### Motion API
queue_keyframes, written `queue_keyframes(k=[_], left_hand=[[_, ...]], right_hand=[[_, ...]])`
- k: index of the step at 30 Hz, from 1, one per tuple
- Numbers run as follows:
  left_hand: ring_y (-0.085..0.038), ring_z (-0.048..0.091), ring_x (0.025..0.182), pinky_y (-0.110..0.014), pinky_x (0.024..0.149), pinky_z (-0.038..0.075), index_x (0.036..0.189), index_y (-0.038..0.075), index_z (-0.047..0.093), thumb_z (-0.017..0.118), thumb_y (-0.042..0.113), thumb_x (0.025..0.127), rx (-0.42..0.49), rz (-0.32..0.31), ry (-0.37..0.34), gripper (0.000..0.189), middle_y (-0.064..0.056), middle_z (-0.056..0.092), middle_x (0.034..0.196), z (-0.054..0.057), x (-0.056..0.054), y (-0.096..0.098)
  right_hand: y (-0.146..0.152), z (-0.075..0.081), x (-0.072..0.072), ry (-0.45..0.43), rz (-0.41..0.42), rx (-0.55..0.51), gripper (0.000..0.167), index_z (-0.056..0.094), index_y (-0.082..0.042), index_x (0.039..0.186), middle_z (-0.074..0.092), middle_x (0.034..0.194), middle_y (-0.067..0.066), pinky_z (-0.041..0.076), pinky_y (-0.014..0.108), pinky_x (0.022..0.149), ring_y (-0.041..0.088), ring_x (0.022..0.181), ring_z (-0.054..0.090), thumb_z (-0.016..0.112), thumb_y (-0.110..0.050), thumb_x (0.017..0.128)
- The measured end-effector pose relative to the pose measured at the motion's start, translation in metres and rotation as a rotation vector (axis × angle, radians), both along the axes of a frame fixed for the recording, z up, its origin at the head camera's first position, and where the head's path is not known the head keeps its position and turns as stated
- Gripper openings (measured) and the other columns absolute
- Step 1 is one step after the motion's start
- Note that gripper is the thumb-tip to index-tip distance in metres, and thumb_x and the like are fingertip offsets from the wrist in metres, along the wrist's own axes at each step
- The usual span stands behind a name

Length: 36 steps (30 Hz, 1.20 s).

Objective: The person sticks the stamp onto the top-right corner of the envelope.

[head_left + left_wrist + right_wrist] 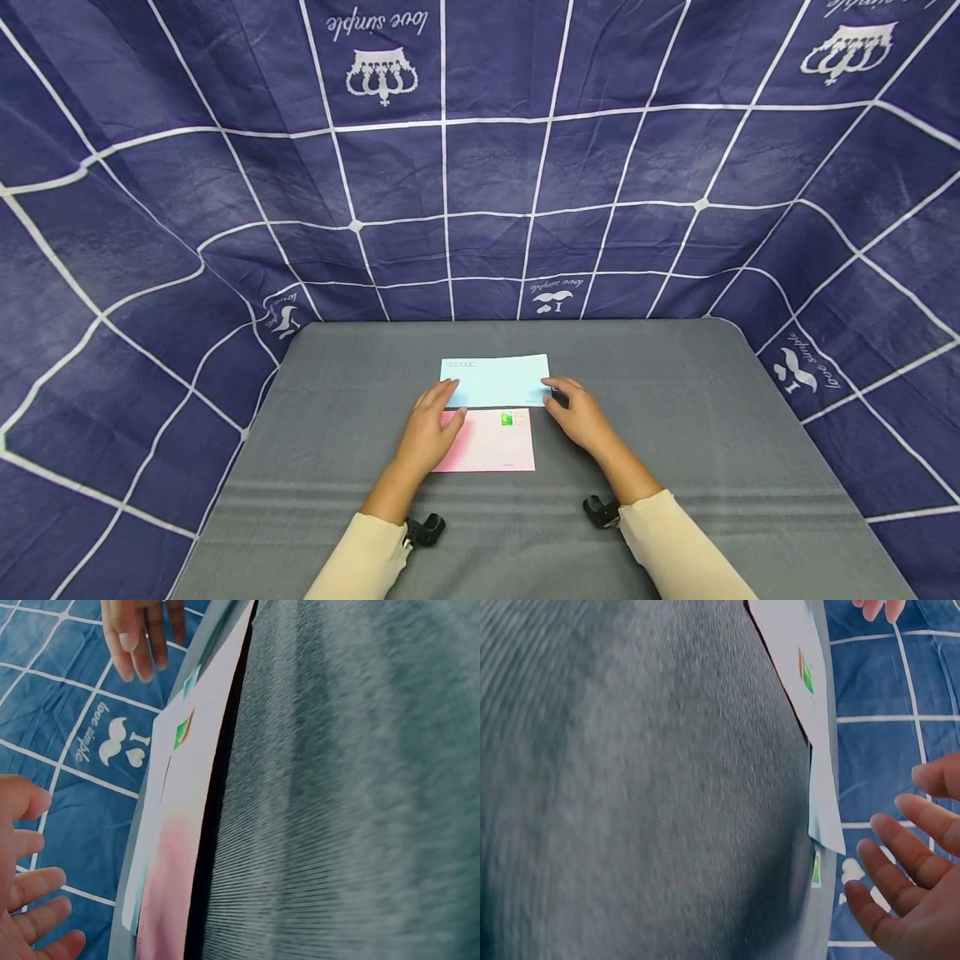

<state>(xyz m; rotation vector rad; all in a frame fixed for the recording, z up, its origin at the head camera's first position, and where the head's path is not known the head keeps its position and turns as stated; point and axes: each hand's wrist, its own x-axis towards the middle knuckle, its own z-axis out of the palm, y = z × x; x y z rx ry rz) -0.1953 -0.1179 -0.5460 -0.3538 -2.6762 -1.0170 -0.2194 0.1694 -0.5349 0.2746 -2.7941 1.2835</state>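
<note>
A light blue envelope (495,382) lies on the grey table with its long side facing me. Just nearer to me is a pink and white envelope (491,446) with a green stamp at its upper right. My left hand (427,433) overlaps the left ends of both envelopes in the head view, fingers relaxed and spread. At the blue envelope's right end is my right hand (581,414), its fingertips over that edge. Both wrist views show loosely extended fingers, with nothing held in the left hand (34,892) or the right hand (915,862).
The grey table (675,433) extends around the envelopes. Dark blue cloth (487,175) with white lines hangs behind and along both sides. A small green-marked piece (816,870) shows past the blue envelope's end in the right wrist view. Black bands sit on both wrists.
</note>
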Motion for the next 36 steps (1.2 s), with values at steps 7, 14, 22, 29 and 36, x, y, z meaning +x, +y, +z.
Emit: queue_keyframes(k=[7,14,22,29,36], left_hand=[[-0.036,0.050,0.140,-0.054,0.116,0.039,0.142,0.010,0.059,0.068,0.028,0.096,-0.030,0.000,0.010,0.051,-0.014,0.057,0.147,0.000,-0.007,0.003],[-0.040,0.048,0.140,-0.057,0.115,0.039,0.140,0.006,0.060,0.067,0.027,0.096,-0.067,-0.039,0.018,0.048,-0.020,0.055,0.147,0.001,-0.015,0.004],[-0.038,0.045,0.143,-0.056,0.116,0.039,0.141,0.008,0.059,0.064,0.028,0.098,-0.167,-0.079,-0.078,0.048,-0.019,0.051,0.150,0.004,-0.027,0.004],[-0.036,0.043,0.145,-0.053,0.117,0.039,0.143,0.010,0.058,0.063,0.030,0.097,-0.184,-0.061,-0.198,0.051,-0.017,0.049,0.153,0.004,-0.036,0.007],[-0.038,0.043,0.145,-0.054,0.118,0.037,0.141,0.006,0.059,0.065,0.028,0.096,-0.205,-0.065,-0.191,0.050,-0.019,0.050,0.152,-0.002,-0.042,0.009]], right_hand=[[0.010,0.003,-0.001,0.001,-0.030,0.002,0.039,0.064,-0.006,0.134,0.061,0.138,0.020,0.041,0.057,0.112,0.039,0.134,0.054,0.064,-0.018,0.097],[0.018,0.002,-0.005,0.003,-0.059,0.017,0.040,0.064,-0.006,0.135,0.059,0.139,0.022,0.041,0.059,0.112,0.041,0.136,0.052,0.064,-0.017,0.096],[0.024,-0.002,-0.013,0.019,-0.062,0.090,0.037,0.067,-0.003,0.128,0.063,0.131,0.023,0.045,0.057,0.106,0.041,0.126,0.059,0.066,-0.017,0.094],[0.029,-0.007,-0.023,-0.022,-0.070,0.126,0.035,0.067,-0.001,0.125,0.065,0.121,0.021,0.051,0.053,0.099,0.036,0.114,0.064,0.068,-0.015,0.093],[0.031,-0.010,-0.032,-0.080,-0.089,0.123,0.036,0.065,0.003,0.126,0.066,0.117,0.021,0.051,0.051,0.096,0.034,0.108,0.064,0.067,-0.013,0.093]])
